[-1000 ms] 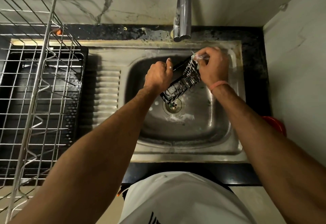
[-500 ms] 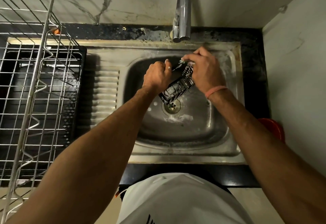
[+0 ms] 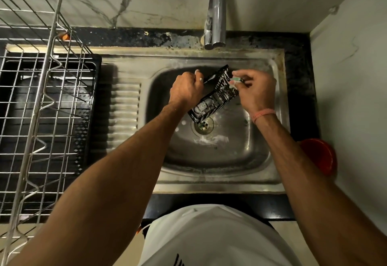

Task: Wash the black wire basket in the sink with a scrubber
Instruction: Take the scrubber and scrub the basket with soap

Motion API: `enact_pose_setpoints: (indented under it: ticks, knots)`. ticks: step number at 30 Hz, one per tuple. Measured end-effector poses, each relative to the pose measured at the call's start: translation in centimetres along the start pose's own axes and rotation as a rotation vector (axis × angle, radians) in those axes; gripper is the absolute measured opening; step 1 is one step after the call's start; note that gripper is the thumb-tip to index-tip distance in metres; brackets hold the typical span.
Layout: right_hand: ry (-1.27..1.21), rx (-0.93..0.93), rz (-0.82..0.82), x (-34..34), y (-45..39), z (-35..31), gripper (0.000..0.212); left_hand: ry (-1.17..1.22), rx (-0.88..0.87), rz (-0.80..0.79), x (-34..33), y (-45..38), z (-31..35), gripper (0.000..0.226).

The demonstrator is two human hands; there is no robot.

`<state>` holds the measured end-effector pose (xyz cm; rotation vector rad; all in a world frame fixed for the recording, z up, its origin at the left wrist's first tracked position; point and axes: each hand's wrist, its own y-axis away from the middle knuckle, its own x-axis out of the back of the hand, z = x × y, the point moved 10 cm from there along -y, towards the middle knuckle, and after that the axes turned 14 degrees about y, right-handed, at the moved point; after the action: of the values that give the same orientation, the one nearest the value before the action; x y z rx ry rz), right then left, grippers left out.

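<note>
Scrub step in hand: basket held over the drain, scrubber working its far end.

Landmark = drain (image 3: 203,124). Nearest to me, foam patch (image 3: 211,139) just my side of the drain, on the sink (image 3: 209,184) floor. Basket (image 3: 213,96) hangs with its low corner right above the drain, tilted; long axis runs from the drain up and away to the right, high end pointing toward the tap (image 3: 215,14) side. Suds on the wires. Left hand (image 3: 185,91), left of and beyond the drain, fingers curled round the basket's left edge. Right hand (image 3: 256,92), right of and beyond the drain, fingertips pinching a small greenish scrubber (image 3: 235,80) against the basket's high end. Tap shows no water running. Judgement: next move needs strokes down the long axis toward the drain end, left hand turning the basket to expose unscrubbed faces, then a rinse.
</note>
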<state>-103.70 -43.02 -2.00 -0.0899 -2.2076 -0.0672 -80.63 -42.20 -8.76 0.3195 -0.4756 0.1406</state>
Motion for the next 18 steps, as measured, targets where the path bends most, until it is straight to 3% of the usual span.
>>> enact_pose_setpoints:
  ticks: [8,13,18]
  knots:
    - [0.037,-0.024,0.009,-1.2,-3.1,-0.7,0.014,-0.017,0.003,0.003,0.0,0.5,0.2,0.054]
    - [-0.116,-0.203,-0.113,-2.9,-2.4,3.6,0.014,-0.009,0.008,0.015,-0.2,0.5,0.0,0.058]
    - [-0.22,-0.181,-0.069,-1.8,-0.4,3.5,0.016,-0.031,0.023,0.01,0.3,-0.1,-0.1,0.056]
